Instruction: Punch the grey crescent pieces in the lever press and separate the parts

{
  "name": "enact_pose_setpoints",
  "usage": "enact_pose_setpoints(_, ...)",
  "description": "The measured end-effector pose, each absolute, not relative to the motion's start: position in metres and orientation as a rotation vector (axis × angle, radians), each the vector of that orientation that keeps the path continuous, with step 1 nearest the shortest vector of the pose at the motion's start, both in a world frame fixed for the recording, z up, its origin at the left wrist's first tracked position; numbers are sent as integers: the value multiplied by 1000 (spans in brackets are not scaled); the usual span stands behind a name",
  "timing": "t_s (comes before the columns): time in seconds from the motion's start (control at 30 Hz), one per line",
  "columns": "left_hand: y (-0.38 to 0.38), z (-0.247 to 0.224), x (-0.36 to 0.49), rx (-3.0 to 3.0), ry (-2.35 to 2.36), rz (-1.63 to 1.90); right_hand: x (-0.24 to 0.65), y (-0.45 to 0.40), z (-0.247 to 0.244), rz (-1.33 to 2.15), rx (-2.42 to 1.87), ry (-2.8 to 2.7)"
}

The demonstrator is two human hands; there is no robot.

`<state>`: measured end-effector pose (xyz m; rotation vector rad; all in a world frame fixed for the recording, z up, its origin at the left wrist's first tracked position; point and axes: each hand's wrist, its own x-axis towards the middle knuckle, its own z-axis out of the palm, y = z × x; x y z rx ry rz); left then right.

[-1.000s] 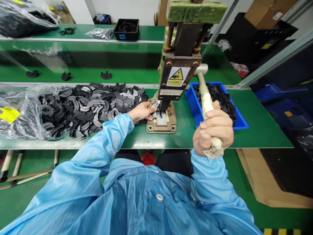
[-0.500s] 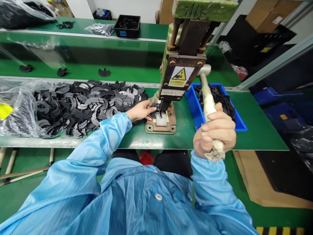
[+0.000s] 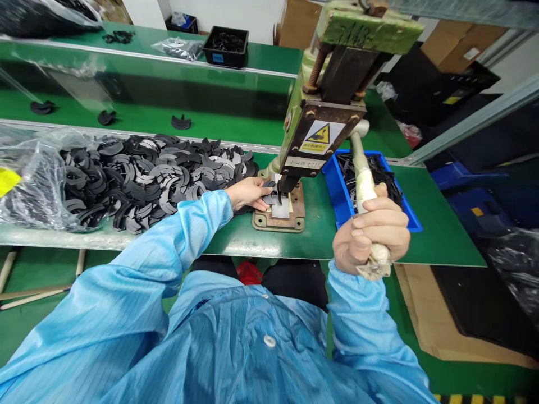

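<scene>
My left hand point(image 3: 250, 194) pinches a black curved plastic part point(image 3: 268, 192) at the base of the hand press point(image 3: 309, 134). The part lies partly under the press's dark ram, next to a pale metal plate point(image 3: 281, 209); my fingers hide some of it. My right hand point(image 3: 374, 230) is wrapped around the tape-covered lever handle point(image 3: 362, 175) of the press, which slants up to a round hub on its right side. To the left of my left hand spreads a big heap of similar black curved parts point(image 3: 168, 174).
A blue bin point(image 3: 337, 185) with thin black pieces stands right of the press. Clear plastic bagging point(image 3: 33, 185) lies at the heap's left end. Several curved parts sit on the green ledge behind. A black tray point(image 3: 226, 47) stands on the back shelf; a metal post point(image 3: 467, 106) rises at right.
The camera view has shifted slightly, so the press appears a little further right. My left hand still holds the curved part at the press, and my right hand stays on the lever.
</scene>
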<state>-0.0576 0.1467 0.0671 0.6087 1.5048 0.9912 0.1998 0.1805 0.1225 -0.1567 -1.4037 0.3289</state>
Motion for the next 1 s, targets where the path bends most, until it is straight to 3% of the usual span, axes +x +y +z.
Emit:
enact_pose_setpoints(0.13, 143, 64, -53, 626, 1488, 1035, 191, 185, 139, 315, -97, -1330)
enact_pose_setpoints(0.3, 129, 76, -45, 660, 1439, 1112, 189, 211, 208, 369, -1, -1425)
enact_pose_setpoints(0.4, 104, 93, -42, 708, 1396, 1188, 195, 221, 224, 483, -62, -1490)
enact_pose_setpoints(0.5, 68, 112, -41, 794, 1316, 1276, 197, 210, 188, 562, -281, -1514)
enact_pose_setpoints(0.7, 16, 134, -28, 862, 1192, 1296, 180, 139, 82, 1115, -437, -1977)
enact_pose_setpoints(1.0, 8, 127, -7, 840, 1114, 1222, 168, 100, 56, 1132, -572, -1833)
